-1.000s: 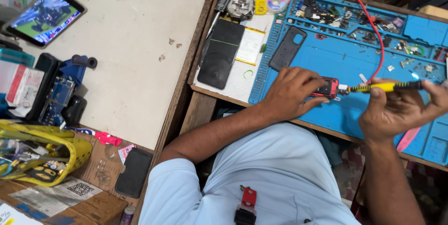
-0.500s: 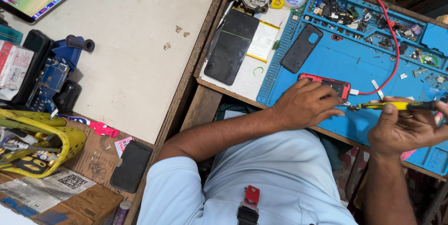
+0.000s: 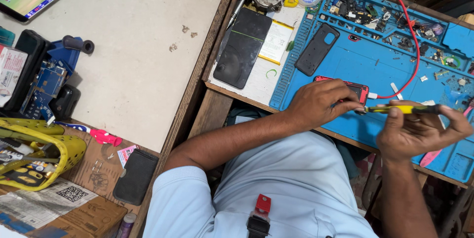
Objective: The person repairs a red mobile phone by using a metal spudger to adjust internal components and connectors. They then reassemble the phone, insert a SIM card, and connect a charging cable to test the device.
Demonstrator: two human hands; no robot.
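L hand (image 3: 321,104) is gripping red-framed phone (image 3: 356,89) w/ curled fingers; R hand (image 3: 419,132) is pinching yellow screwdriver (image 3: 401,109) (tip at phone's right edge) on blue mat (image 3: 365,65).

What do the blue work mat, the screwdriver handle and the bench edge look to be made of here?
Blue work mat: likely silicone or rubber, matte, with moulded ridges and small compartments. Screwdriver in the right hand: handle looks like glossy yellow plastic with a dark end. Bench edge: brown wood, worn, grain visible. The left hand rests on a red-framed phone, probably plastic or metal; unclear.
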